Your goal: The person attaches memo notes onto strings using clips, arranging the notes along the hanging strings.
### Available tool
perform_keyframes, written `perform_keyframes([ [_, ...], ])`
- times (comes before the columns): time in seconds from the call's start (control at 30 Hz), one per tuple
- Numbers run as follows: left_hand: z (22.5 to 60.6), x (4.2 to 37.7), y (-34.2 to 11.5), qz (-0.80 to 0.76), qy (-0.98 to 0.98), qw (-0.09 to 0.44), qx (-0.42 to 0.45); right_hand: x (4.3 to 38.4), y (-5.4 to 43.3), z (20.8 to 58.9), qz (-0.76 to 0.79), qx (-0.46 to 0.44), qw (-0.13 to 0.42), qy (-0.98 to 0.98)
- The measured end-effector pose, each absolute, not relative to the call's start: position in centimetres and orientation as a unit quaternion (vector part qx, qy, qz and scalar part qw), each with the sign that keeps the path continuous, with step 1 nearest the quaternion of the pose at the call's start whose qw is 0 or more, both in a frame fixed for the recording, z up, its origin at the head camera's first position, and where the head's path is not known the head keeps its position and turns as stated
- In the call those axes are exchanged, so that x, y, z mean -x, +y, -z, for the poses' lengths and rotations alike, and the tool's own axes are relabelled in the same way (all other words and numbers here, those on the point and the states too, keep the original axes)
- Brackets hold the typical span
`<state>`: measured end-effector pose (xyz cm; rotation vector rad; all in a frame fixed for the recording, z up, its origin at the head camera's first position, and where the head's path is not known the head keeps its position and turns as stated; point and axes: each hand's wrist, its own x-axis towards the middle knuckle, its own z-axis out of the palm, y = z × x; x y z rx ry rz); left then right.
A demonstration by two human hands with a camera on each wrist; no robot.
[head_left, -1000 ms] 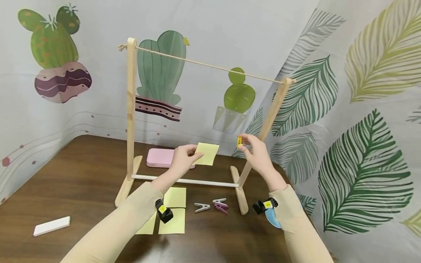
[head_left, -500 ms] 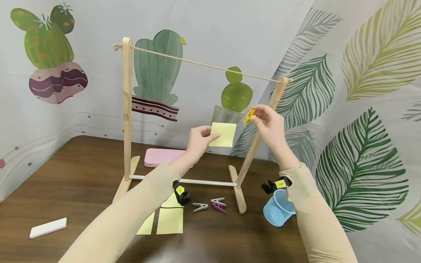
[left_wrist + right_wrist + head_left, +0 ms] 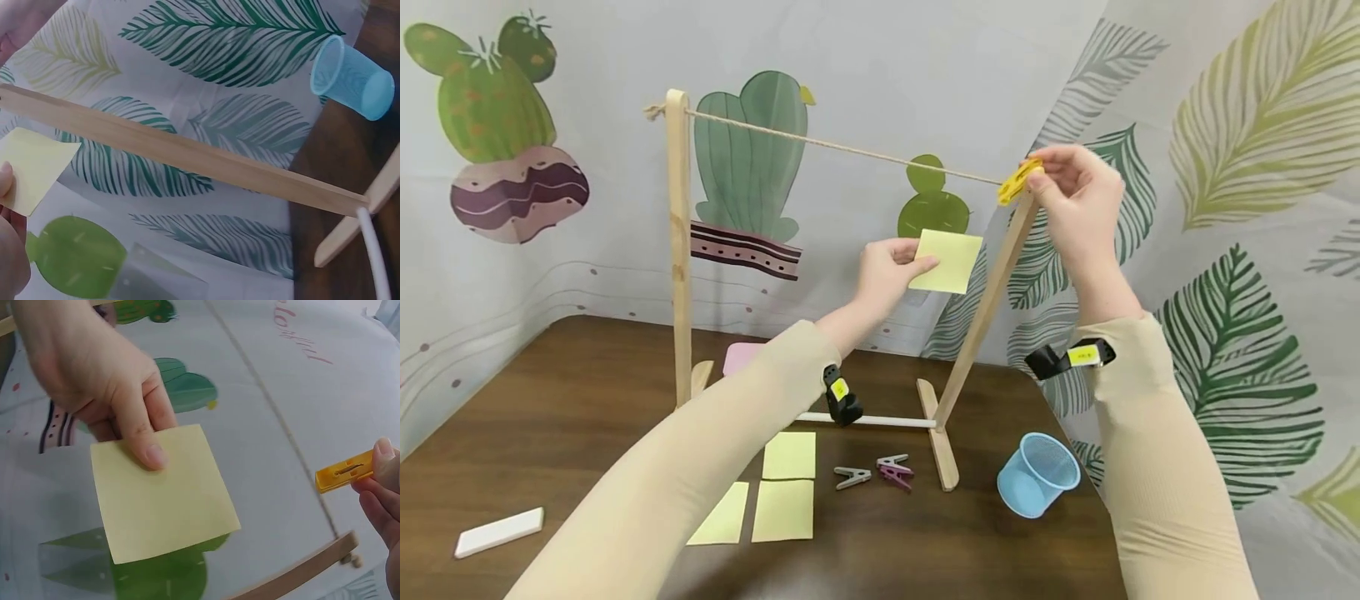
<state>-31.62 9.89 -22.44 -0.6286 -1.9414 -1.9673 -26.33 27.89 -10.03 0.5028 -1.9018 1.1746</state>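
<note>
My left hand (image 3: 887,271) pinches a square yellow sticky note (image 3: 951,262) between thumb and fingers, below the rope (image 3: 850,151) of a wooden frame. Higher up, at the top of the frame's right post (image 3: 992,308), my right hand (image 3: 1078,196) pinches a yellow clothespin (image 3: 1019,182). In the right wrist view the clothespin's tip (image 3: 322,481) overlaps the rope near its knotted end. The note (image 3: 165,494) hangs apart from the clothespin there, thumb on its upper edge.
Several yellow notes (image 3: 783,510) lie on the brown table, with grey and purple clothespins (image 3: 895,475) beside them. A blue mesh cup (image 3: 1037,475) stands right of the frame's foot. A white bar (image 3: 499,532) lies at left; a pink case (image 3: 741,357) is partly behind my left arm.
Both hands have risen and moved right, carrying the note and the clothespin. The clothespin has come up to the rope's right end. The head view has shifted slightly.
</note>
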Motion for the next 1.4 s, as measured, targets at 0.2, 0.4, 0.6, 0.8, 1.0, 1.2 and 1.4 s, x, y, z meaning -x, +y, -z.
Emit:
perform_keyframes([
  [0.2,20.6,32.3,10.7,0.685,-0.675,0.157,0.224,27.2,27.8,8.1,-0.463,-0.183,0.404,-0.767],
  [0.4,19.0,32.5,11.6,0.677,-0.677,0.168,0.233,27.7,27.8,7.0,-0.440,-0.152,0.384,-0.797],
  [0.6,18.4,32.6,12.1,0.664,-0.685,0.169,0.246,27.9,27.9,6.5,-0.419,-0.123,0.356,-0.826],
  [0.8,18.1,32.8,12.4,0.662,-0.691,0.167,0.237,28.1,27.7,6.1,-0.398,-0.112,0.342,-0.844],
  [1.0,17.6,32.7,12.4,0.660,-0.693,0.169,0.238,28.2,27.5,6.1,-0.378,-0.108,0.337,-0.856],
  [1.2,17.2,32.5,12.4,0.665,-0.680,0.183,0.247,28.3,27.3,6.1,-0.361,-0.106,0.323,-0.869],
  [1.4,17.0,32.4,12.4,0.671,-0.680,0.172,0.241,28.3,27.2,6.1,-0.347,-0.102,0.307,-0.880],
])
